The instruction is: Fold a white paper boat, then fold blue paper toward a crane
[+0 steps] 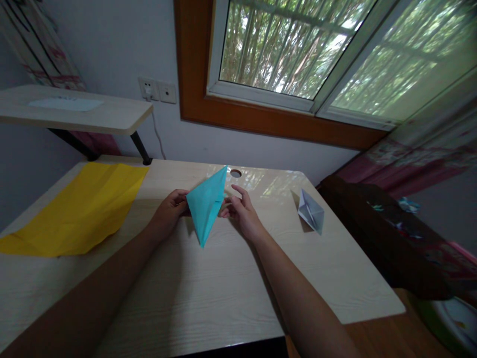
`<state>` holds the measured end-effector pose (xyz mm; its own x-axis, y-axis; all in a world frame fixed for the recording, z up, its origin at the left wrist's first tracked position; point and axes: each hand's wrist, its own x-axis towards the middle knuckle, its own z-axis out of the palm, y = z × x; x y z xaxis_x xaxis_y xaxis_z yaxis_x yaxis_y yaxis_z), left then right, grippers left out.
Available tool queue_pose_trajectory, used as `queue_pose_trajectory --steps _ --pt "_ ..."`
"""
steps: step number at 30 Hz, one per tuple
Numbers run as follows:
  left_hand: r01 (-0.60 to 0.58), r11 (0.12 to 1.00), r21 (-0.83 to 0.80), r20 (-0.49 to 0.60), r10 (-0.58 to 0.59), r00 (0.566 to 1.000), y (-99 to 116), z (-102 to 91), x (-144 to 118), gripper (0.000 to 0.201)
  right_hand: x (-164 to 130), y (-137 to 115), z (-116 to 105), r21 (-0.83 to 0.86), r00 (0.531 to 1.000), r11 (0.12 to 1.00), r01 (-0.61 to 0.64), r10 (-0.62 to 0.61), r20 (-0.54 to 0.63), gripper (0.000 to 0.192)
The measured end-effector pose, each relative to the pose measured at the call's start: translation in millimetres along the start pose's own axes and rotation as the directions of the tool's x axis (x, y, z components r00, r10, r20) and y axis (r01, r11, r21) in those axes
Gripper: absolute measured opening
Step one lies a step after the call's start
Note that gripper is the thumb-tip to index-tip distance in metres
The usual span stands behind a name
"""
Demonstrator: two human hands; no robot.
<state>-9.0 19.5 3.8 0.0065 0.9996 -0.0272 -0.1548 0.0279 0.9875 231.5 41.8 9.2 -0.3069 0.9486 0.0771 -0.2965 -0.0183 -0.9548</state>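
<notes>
Folded paper (206, 206) mid-desk (208, 298) btwn hands; flat sheet (78, 209) left, paper boat (311, 211) right (near edge).

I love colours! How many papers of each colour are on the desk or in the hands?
Teal: 1, the folded teal paper held between the left hand and right hand
Yellow: 1, the yellow sheet
Pale grey: 1, the folded grey paper
Total: 3

A home room: patterned curtains (417, 154), wood-framed window (298, 49), small desk (208, 298) against the wall.
</notes>
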Motion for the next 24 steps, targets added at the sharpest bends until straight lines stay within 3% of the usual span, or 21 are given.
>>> queue_pose_trajectory --steps 6,10,13,15,20,24 --pt "-0.042 0.999 0.03 0.014 0.041 0.999 2.4 3.6 -2.0 0.036 -2.5 2.3 2.7 -0.153 0.997 0.987 0.055 -0.046 0.061 0.063" --pt "-0.118 0.983 0.143 -0.044 0.125 0.991 5.2 4.5 -4.4 0.032 -1.1 2.1 -0.9 -0.339 0.986 0.929 0.146 -0.164 -0.025 0.05" --pt "-0.209 0.941 0.265 -0.083 0.238 0.968 5.9 3.1 -7.6 0.028 -2.0 -3.1 -1.6 -0.342 0.966 0.919 0.195 -0.24 -0.094 0.034" --pt "-0.254 0.904 0.344 -0.08 0.297 0.951 5.9 2.2 -10.1 0.027 -4.1 -7.9 -0.5 -0.318 0.971 0.929 0.19 -0.226 -0.08 0.024" --pt "-0.306 0.802 0.513 -0.005 0.359 0.933 8.3 4.2 -16.8 0.024 -9.1 -9.5 3.5 -0.387 0.986 0.907 0.167 -0.159 0.051 0.023" --pt "-0.35 0.776 0.525 0.065 0.373 0.926 11.3 7.6 -21.6 0.025 -11.8 -3.0 6.3 -0.275 0.994 0.957 0.098 -0.08 0.076 0.024"
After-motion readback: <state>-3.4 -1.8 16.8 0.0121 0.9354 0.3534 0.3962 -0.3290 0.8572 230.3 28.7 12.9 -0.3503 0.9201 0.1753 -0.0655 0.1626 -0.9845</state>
